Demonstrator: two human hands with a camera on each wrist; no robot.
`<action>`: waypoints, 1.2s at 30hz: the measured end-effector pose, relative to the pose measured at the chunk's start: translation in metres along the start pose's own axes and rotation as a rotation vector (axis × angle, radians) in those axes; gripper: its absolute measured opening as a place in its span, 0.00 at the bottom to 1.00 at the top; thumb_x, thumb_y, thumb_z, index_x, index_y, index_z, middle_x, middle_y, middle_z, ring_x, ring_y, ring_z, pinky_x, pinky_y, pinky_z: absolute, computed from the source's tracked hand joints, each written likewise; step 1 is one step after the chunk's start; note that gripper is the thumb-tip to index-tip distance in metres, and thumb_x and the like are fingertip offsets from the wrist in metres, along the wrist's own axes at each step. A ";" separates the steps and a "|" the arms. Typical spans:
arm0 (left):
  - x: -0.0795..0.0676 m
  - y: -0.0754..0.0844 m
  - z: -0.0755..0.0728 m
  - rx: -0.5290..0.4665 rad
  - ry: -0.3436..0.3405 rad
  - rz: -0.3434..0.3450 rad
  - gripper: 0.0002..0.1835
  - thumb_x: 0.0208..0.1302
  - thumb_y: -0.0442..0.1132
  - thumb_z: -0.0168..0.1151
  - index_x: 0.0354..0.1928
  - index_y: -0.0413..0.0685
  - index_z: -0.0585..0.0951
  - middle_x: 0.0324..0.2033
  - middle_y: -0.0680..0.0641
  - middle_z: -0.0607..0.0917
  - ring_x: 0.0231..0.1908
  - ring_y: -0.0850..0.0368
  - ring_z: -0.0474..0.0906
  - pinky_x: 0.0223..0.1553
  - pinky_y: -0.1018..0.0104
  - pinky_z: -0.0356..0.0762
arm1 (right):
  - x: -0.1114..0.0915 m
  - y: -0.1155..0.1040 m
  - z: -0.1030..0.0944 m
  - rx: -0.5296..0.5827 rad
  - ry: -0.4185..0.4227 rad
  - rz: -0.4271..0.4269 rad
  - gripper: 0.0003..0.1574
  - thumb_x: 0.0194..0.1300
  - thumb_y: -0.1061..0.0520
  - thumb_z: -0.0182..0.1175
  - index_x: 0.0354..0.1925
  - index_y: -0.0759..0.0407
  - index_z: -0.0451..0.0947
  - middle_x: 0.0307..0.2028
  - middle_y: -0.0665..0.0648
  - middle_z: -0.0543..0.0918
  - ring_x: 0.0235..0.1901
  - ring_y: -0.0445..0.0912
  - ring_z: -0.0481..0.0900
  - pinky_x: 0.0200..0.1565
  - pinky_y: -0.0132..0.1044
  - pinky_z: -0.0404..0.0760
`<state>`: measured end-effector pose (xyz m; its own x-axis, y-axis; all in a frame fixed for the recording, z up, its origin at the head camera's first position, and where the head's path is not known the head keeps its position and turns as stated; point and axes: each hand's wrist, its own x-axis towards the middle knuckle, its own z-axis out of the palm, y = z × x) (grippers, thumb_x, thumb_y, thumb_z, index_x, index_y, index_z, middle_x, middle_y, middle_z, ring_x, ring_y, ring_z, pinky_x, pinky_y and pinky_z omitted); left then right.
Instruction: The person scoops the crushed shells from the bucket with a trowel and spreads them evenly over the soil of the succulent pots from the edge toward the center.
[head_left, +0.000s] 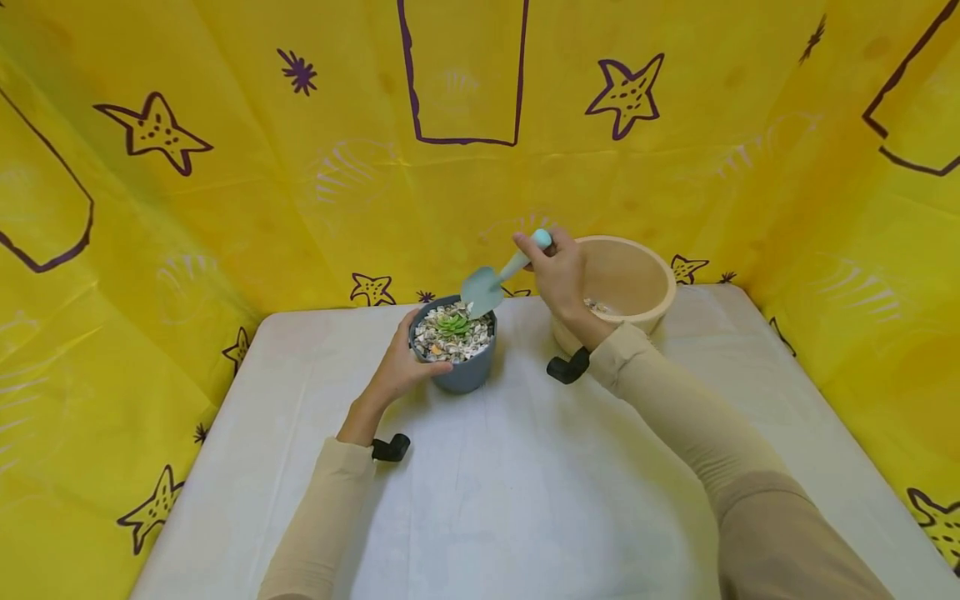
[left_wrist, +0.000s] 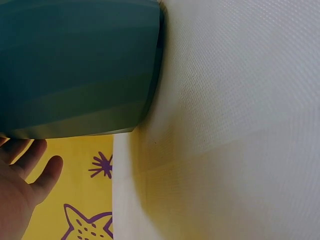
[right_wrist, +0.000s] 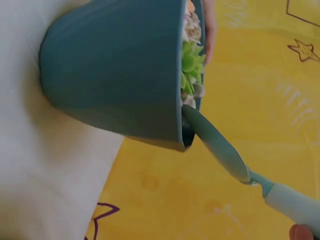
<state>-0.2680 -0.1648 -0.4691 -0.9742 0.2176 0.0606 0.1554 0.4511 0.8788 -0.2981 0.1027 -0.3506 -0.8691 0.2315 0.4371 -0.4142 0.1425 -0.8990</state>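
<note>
A blue-grey flowerpot [head_left: 462, 377] stands on the table, filled with pale stone chips [head_left: 431, 340] around a small green succulent [head_left: 453, 325]. My left hand [head_left: 399, 360] holds the pot from its left side, the thumb lying along the near rim. In the left wrist view only part of that hand [left_wrist: 22, 182] shows beside the pot wall. My right hand [head_left: 560, 275] grips a light teal trowel [head_left: 483, 289] by its handle. The blade's tip dips inside the pot's right rim, beside the succulent; in the right wrist view the trowel [right_wrist: 220, 147] meets the chips there.
Just right of the pot stands a wide beige bowl [head_left: 630, 279] with a few chips inside, partly behind my right hand. A white cloth [head_left: 480, 508] covers the table. Yellow printed sheeting [head_left: 337, 225] rises directly behind the table and along both sides.
</note>
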 end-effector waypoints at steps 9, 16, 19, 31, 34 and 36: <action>0.000 -0.001 -0.001 -0.006 0.004 0.003 0.64 0.45 0.51 0.79 0.77 0.55 0.45 0.75 0.43 0.54 0.74 0.43 0.51 0.72 0.39 0.52 | -0.010 0.000 0.015 -0.069 -0.058 -0.170 0.18 0.60 0.54 0.69 0.31 0.67 0.74 0.23 0.63 0.79 0.21 0.33 0.74 0.28 0.22 0.77; -0.001 -0.002 0.001 -0.018 -0.008 -0.002 0.63 0.47 0.49 0.79 0.77 0.57 0.44 0.75 0.43 0.53 0.75 0.43 0.50 0.72 0.39 0.50 | -0.007 -0.005 0.007 -0.061 -0.023 -0.200 0.17 0.59 0.54 0.69 0.30 0.65 0.74 0.21 0.61 0.79 0.21 0.43 0.78 0.30 0.30 0.82; -0.001 -0.002 0.000 -0.005 -0.009 -0.008 0.63 0.47 0.50 0.78 0.77 0.57 0.44 0.75 0.43 0.53 0.75 0.42 0.50 0.72 0.39 0.51 | -0.003 -0.008 0.005 -0.019 0.007 -0.202 0.17 0.59 0.55 0.69 0.30 0.67 0.75 0.22 0.60 0.79 0.23 0.46 0.81 0.33 0.39 0.86; 0.002 0.002 -0.003 0.002 -0.007 0.001 0.64 0.45 0.54 0.79 0.77 0.57 0.44 0.75 0.42 0.54 0.74 0.41 0.51 0.71 0.37 0.51 | -0.011 -0.005 0.021 0.046 0.003 -0.119 0.17 0.61 0.52 0.68 0.33 0.65 0.76 0.21 0.57 0.78 0.25 0.42 0.82 0.34 0.35 0.86; 0.001 0.000 -0.002 -0.005 -0.004 -0.003 0.64 0.44 0.53 0.79 0.77 0.55 0.45 0.75 0.42 0.54 0.74 0.41 0.51 0.71 0.37 0.52 | -0.013 -0.002 0.019 -0.013 0.013 -0.136 0.19 0.61 0.50 0.68 0.34 0.64 0.76 0.23 0.62 0.80 0.26 0.47 0.83 0.35 0.34 0.85; 0.000 -0.001 -0.002 -0.007 -0.002 -0.004 0.64 0.44 0.52 0.79 0.77 0.54 0.45 0.75 0.42 0.54 0.74 0.41 0.52 0.71 0.37 0.52 | -0.013 0.000 0.016 -0.025 0.010 -0.129 0.19 0.61 0.50 0.68 0.34 0.64 0.76 0.24 0.63 0.80 0.27 0.45 0.83 0.36 0.37 0.86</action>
<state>-0.2686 -0.1667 -0.4691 -0.9745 0.2174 0.0562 0.1504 0.4461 0.8822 -0.2907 0.0841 -0.3565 -0.8063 0.2192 0.5494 -0.5152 0.1958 -0.8344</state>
